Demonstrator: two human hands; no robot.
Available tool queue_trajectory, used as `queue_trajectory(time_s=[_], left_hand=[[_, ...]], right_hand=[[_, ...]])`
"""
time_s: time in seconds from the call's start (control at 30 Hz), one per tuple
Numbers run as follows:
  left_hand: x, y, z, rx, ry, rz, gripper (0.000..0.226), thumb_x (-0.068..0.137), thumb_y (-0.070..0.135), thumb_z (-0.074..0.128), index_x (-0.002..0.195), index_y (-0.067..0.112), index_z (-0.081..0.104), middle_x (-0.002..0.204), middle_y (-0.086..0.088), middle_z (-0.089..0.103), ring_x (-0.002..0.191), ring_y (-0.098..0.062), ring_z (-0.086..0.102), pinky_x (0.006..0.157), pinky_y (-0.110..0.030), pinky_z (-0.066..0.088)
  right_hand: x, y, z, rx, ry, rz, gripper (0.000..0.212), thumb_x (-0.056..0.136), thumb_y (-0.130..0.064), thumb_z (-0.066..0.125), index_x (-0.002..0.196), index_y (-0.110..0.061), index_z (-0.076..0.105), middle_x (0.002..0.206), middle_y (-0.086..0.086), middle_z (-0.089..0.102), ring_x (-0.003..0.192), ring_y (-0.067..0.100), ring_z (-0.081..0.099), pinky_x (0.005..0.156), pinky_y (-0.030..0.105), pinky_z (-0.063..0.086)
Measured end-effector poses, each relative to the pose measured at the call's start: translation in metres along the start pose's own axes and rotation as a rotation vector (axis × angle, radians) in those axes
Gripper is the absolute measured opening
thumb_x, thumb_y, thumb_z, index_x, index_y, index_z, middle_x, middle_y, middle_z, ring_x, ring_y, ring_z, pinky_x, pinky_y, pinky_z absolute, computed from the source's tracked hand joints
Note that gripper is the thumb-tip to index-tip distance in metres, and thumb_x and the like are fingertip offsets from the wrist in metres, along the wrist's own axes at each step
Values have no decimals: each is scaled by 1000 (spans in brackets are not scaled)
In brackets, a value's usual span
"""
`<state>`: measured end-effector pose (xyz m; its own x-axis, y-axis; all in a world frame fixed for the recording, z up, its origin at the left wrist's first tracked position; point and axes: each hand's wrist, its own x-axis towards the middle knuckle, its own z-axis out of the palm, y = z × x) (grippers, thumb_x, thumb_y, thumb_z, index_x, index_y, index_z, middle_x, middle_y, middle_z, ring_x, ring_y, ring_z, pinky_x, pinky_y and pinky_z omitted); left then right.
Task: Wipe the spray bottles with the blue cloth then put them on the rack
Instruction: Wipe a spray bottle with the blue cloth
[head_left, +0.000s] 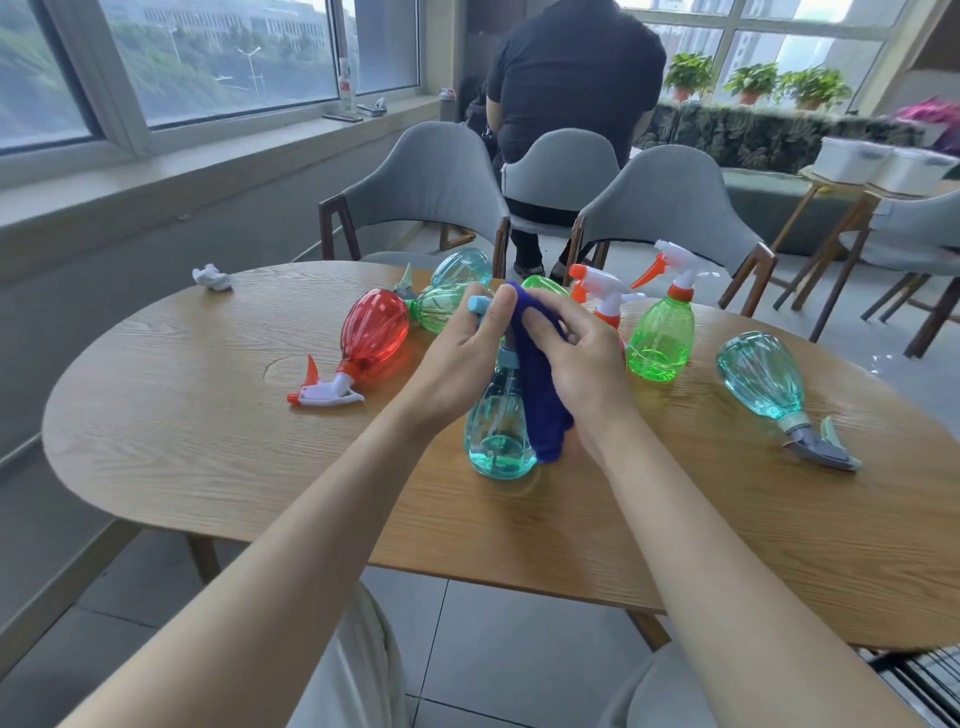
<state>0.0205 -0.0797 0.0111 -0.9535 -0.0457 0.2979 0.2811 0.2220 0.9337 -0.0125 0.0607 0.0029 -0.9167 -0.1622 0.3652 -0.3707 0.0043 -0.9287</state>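
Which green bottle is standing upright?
The green bottle right of the blue cloth, sprayer pointing up; a second green bottle, beside the red bottle, lies sideways.

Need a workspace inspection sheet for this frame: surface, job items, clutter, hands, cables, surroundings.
Surface: oval wooden table.
Job's things: clear teal plastic spray bottle upright at centre, dark blue cloth against it; red plastic spray bottle and second teal spray bottle lying down; green plastic spray bottle upright; more bottles behind the hands.
Clutter: crumpled white tissue, far left.
Hands: left hand grips the centre bottle's spray head; right hand holds the cloth on it.
Cables: nothing seen.
Surroundings: grey upholstered chairs, seated person in black facing away, potted plants by the window.
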Motion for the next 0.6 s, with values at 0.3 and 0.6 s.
queue_trajectory(time_s=[0.3,0.6], left_hand=[[-4,-6,1,73,24,3,33,114,44,40,122,22,64,124,2,68,116,-6,62,109,-35,49],[-7,3,3,18,-71,-18,24,117,28,36,137,28,51,125,16,62,105,23,58,87,0,42]], right_hand=[[1,4,-6,-92,305,18,28,111,-25,51,126,-29,74,115,-13,75,109,9,69,98,36,58],[3,-17,-7,-402,-43,-185,32,113,-29,49,137,-21,70,126,-12,71,108,-17,57,92,2,41]])
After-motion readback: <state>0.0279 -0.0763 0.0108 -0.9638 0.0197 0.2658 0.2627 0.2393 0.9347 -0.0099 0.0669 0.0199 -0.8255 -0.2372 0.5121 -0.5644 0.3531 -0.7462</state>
